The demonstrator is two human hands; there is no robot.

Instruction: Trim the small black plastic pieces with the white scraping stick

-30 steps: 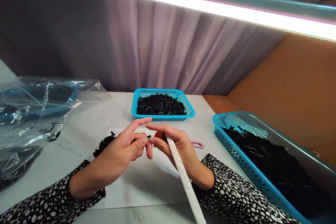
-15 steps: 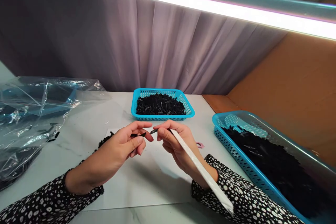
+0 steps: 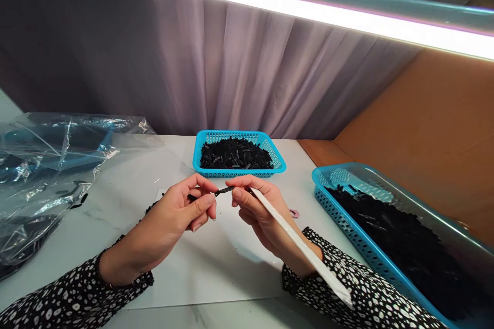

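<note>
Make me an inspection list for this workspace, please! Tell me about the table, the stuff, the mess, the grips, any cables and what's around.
Surface: pale table with a white sheet under the hands.
Things in use: far basket and side basket, both blue and holding black pieces; a dark pile partly hidden behind the left grip.
Clutter: clear bag on the left; pink item partly hidden behind the right grip.
Grips: left pinches a black piece; right holds a white strip.
Cables: nothing seen.
Surroundings: lit lamp overhead, curtain behind, brown panel on the right.
</note>
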